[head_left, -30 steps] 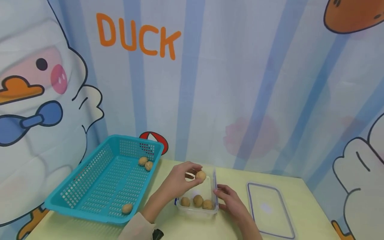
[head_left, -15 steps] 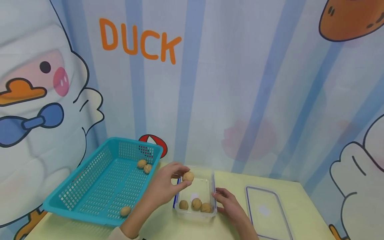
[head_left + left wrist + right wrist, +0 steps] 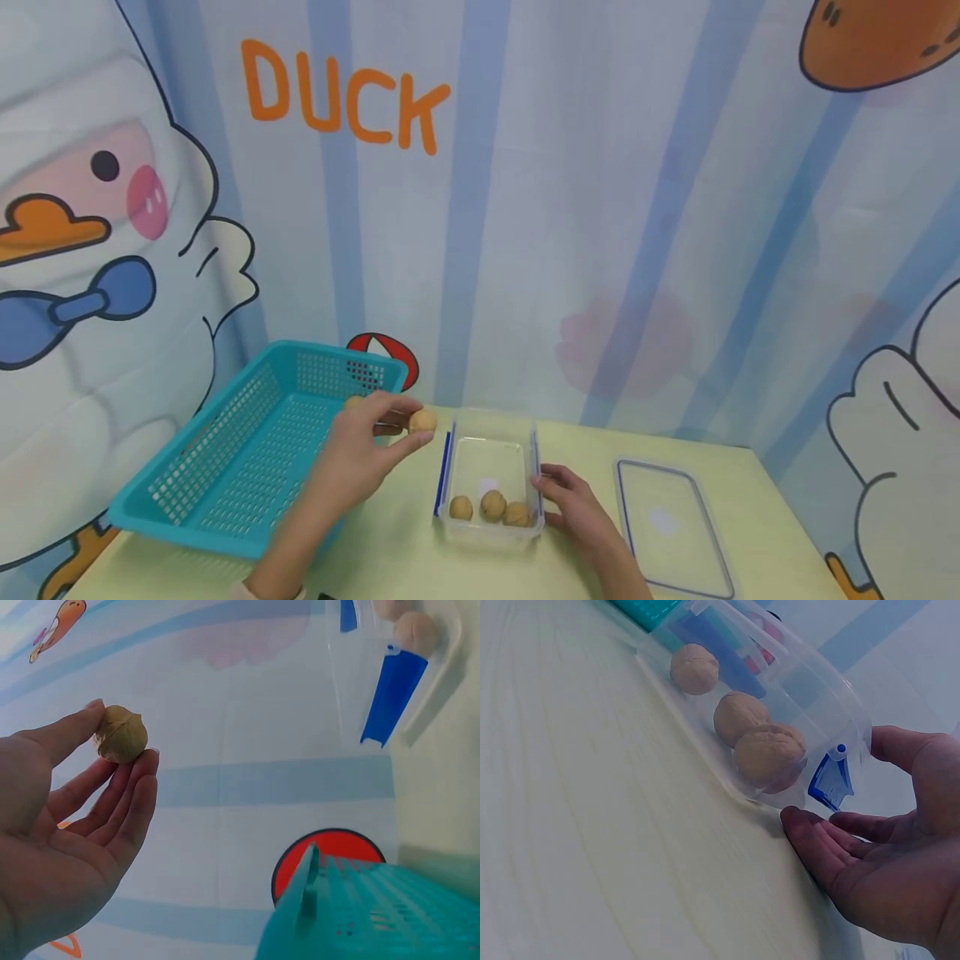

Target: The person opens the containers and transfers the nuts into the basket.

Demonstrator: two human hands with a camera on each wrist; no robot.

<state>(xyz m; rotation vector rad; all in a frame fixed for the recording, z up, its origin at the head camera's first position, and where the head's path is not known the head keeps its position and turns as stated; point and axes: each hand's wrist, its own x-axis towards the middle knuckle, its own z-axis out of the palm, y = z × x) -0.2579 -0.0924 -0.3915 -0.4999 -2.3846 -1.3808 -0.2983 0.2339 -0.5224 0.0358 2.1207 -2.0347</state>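
Observation:
Raised between the basket and the food container, my left hand (image 3: pixel 348 458) pinches a walnut (image 3: pixel 422 422) between thumb and fingertips; the left wrist view shows this walnut (image 3: pixel 121 735) close up. The clear plastic food container (image 3: pixel 487 458) stands lidless on the table, its blue clip hanging on the left side. Three walnuts (image 3: pixel 492 505) sit along its near end. My right hand (image 3: pixel 581 512) holds the container's right side; in the right wrist view the thumb (image 3: pixel 900 746) is up at the wall and the fingers (image 3: pixel 810 840) are low beside the base.
At left stands a turquoise slotted basket (image 3: pixel 187 540); a walnut (image 3: pixel 353 402) peeks out behind my left hand, which hides the basket's right part. The clear lid with a blue seal (image 3: pixel 671 533) lies flat at right. A printed curtain (image 3: pixel 510 208) hangs behind the table.
My left hand has moved left, carrying the walnut from above the container to near the basket's right rim. My right hand stays at the container; three walnuts inside look unmoved.

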